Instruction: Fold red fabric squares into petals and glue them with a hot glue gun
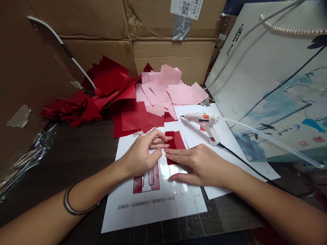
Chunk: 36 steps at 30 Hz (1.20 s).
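Note:
A dark red square of cloth or felt (176,136) lies on a printed white sheet (120,217). My right hand (201,165) rests flat over this square, its fingers stretched out and pointing left, thumb apart below. From the other side, my left hand (143,151) reaches to the square's left edge; its fingers are loosely bent, thumb apart, with nothing visible between them. The printed sheet carries a picture of bent metal clips on red (146,180), partly under my left hand. Several small metal clips (143,132) lie just beyond the left hand.
A white hot-glue gun (204,119) with a clear glue stick and a black cable rests on another white sheet (222,190). Behind are piles of red pieces (112,80) and pink pieces (176,92). Cardboard (163,58) and a painted board (276,88) stand around the dark table (76,153).

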{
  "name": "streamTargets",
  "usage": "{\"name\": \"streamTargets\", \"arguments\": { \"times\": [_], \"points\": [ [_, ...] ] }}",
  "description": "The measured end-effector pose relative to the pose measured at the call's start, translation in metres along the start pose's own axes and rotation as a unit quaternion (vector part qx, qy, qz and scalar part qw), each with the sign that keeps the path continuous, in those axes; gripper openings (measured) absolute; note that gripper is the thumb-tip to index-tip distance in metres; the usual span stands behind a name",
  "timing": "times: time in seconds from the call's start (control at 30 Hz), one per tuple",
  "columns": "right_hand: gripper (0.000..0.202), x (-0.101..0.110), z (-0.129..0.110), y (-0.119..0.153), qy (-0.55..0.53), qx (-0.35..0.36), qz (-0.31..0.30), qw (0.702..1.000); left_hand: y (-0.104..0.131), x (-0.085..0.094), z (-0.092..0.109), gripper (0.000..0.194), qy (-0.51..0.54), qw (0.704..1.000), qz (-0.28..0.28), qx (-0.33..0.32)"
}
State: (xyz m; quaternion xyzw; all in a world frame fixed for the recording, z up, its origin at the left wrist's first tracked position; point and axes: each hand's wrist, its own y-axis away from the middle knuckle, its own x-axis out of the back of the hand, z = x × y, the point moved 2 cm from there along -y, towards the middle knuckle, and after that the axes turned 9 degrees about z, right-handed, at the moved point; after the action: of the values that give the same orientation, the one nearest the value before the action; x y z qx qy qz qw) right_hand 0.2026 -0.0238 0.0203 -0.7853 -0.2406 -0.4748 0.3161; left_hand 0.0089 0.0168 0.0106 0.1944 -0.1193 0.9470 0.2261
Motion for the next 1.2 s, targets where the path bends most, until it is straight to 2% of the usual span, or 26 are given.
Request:
{"name": "streamTargets", "arguments": {
  "times": [0.17, 0.33, 0.7, 0.9, 1.07, 1.2],
  "points": [
    [0.05, 0.001, -0.001, -0.001, -0.001, -0.001, -0.001, 1.0, -0.001, 0.0, 0.009, 0.034, -0.13, 0.991, 0.019, -0.023],
    [0.051, 0.001, 0.0, -0.001, -0.012, -0.009, -0.004, 1.0, -0.005, 0.0, 0.009, 0.036, -0.186, 0.982, 0.01, -0.016],
    [0.05, -0.001, -0.002, 0.0, -0.009, -0.016, -0.012, 1.0, -0.002, -0.008, 0.008, 0.055, -0.325, 0.939, 0.027, -0.113],
    [0.051, 0.0, -0.004, -0.001, 0.001, -0.025, -0.024, 0.999, 0.0, -0.007, 0.011, 0.044, -0.31, 0.924, 0.077, -0.21],
    [0.052, -0.001, -0.003, -0.001, 0.0, -0.021, -0.017, 1.0, 0.0, -0.011, 0.008, 0.034, -0.32, 0.92, 0.044, -0.223],
    [0.048, -0.001, -0.003, 0.0, -0.006, -0.017, -0.005, 1.0, -0.001, -0.013, 0.006, 0.036, -0.348, 0.911, 0.028, -0.219]
  ]
}}
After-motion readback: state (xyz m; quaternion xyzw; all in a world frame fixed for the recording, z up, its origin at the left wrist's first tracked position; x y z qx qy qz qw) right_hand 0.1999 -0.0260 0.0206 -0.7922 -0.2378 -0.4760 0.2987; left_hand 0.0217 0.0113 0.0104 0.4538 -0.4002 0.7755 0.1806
